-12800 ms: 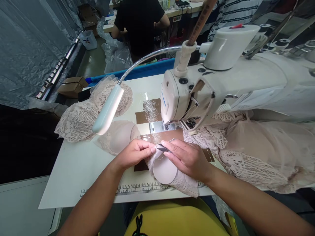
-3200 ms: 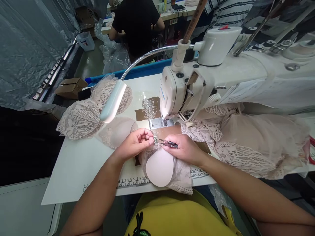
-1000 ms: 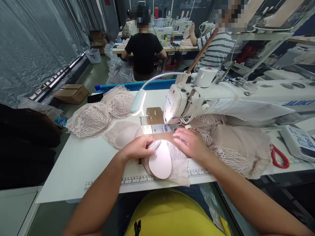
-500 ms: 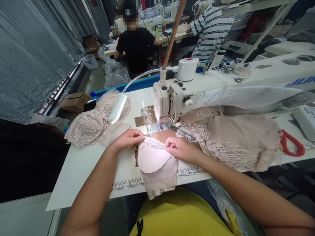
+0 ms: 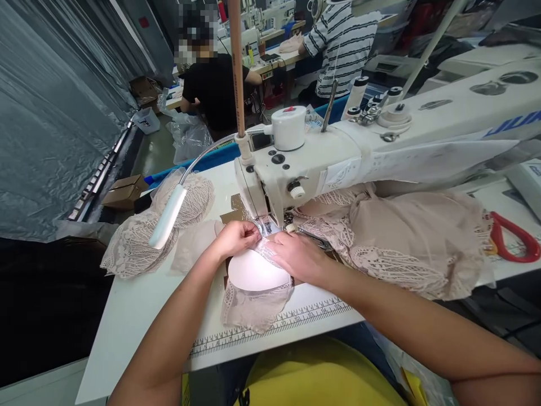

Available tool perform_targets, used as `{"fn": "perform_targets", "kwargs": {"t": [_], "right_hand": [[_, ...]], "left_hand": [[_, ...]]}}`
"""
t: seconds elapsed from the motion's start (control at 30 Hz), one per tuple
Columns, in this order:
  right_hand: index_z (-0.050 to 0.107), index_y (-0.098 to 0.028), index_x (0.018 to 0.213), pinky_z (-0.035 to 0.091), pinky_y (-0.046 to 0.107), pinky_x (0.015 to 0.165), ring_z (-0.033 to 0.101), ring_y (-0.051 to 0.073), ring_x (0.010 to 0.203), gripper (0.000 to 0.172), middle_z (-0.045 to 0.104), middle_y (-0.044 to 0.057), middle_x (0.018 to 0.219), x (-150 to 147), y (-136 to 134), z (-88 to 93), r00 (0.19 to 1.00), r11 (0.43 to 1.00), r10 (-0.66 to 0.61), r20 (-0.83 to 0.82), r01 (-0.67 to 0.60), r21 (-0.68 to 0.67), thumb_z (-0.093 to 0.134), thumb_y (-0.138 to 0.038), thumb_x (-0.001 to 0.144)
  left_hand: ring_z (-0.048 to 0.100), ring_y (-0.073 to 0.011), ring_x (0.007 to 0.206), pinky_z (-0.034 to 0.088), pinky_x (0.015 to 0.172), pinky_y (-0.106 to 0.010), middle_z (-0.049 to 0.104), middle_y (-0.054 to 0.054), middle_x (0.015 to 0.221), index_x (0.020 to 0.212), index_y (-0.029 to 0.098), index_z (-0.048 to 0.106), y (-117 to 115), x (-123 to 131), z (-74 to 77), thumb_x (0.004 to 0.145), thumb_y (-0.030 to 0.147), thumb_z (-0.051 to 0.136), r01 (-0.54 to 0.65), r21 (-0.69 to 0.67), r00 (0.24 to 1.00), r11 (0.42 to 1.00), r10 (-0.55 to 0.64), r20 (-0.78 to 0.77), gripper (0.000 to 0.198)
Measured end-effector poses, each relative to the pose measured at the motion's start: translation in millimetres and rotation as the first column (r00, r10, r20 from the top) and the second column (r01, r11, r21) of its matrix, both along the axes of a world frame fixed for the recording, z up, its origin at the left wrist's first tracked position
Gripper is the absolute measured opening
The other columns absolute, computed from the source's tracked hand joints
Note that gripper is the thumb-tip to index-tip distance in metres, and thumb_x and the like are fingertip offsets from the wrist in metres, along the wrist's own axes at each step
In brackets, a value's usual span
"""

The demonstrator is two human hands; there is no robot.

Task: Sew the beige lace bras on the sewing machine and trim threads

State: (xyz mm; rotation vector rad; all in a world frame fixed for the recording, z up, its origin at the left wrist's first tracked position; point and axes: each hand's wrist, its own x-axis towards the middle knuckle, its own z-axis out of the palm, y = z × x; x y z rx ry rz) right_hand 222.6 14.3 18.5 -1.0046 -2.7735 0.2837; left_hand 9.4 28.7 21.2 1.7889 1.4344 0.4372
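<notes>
Head view: both hands feed a lace bra cup under the sewing machine needle.

Left hand pinches the lace edge of the bra cup, fingers curled on the fabric at the needle area. Right hand lies flat on the cup's lace at 3 o'clock of the left hand, pressing it to the bench; not closed round anything. Cup sits at frame centre, just in front of the sewing machine, pale pad face up, lace trailing toward 6 o'clock over the printed ruler. Lamp on a gooseneck at 9 o'clock, over a stack of lace cups. Heap of lace pieces at 3 o'clock; red-handled tool beyond it. Snips lie just beside the right hand. Two other people sit at 12 o'clock, backs turned.
</notes>
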Motion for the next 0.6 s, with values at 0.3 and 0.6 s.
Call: {"fn": "perform_targets", "kwargs": {"t": [0.3, 0.6], "right_hand": [[0.063, -0.017, 0.097, 0.037, 0.029, 0.061, 0.056, 0.020, 0.083, 0.019, 0.062, 0.008, 0.095, 0, -3, -9.9, 1.000, 0.997, -0.010, 0.012, 0.010, 0.071, 0.046, -0.021, 0.090], [0.062, -0.016, 0.103, 0.040, 0.031, 0.063, 0.058, 0.023, 0.087, 0.021, 0.063, 0.010, 0.092, -4, -3, -9.2, 0.997, 0.996, -0.075, 0.034, 0.072, 0.057, 0.050, -0.021, 0.087]], "left_hand": [[0.060, -0.0233, 0.096, 0.049, 0.081, -0.035, 0.063, -0.011, 0.106, 0.104, 0.019, 0.063, -60, 27, 27.1, 0.090, 0.026, 0.041, 0.084, 0.373, 0.907, 0.924, 0.084, -0.412, 0.027], [0.046, -0.0322, 0.123, 0.041, 0.100, -0.047, 0.050, -0.018, 0.136, 0.129, 0.009, 0.050, -57, 29, -3.2, 0.087, 0.034, 0.046, 0.296, 0.374, 0.814, 0.879, -0.027, -0.580, 0.049]]}}
